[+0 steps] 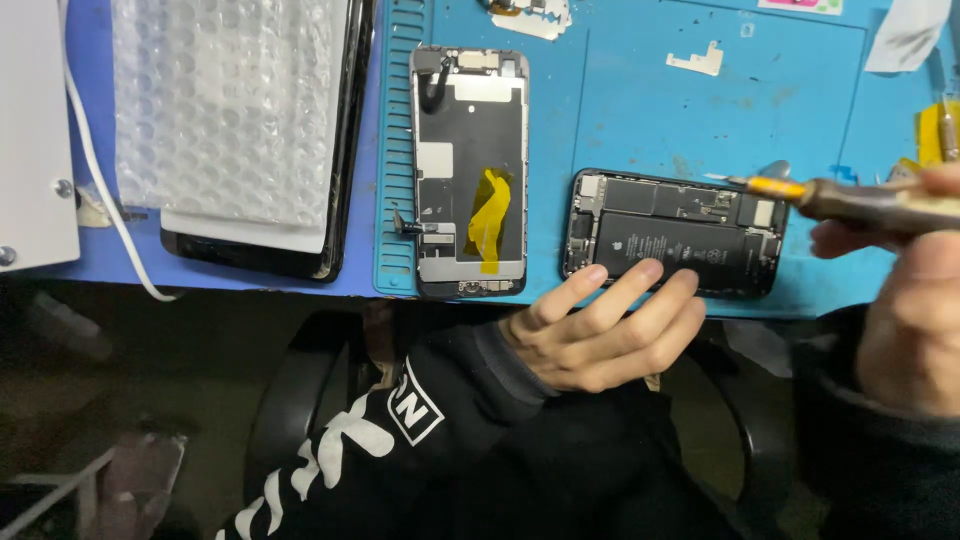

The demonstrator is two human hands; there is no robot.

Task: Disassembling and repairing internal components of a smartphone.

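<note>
Blue silicone repair mat [640, 110] across the upper half of the frame, dark floor and chair below. At centre right on the mat, an opened black phone body [672, 233] with battery and boards exposed, long axis running left to right. Left hand [600, 330] just below it, fingers [640, 290] extended and slightly spread, tips resting on the near edge, gripping nothing. Right hand [915, 300] at the right edge, closed around a brown-handled precision screwdriver [850, 198], shaft lying level, tip pointing left over the upper right corner of the body. Further left, a detached screen assembly [469, 170] with yellow tape, upright; beyond it, bubble wrap [230, 110] on dark screens and a white cable [100, 190].
</note>
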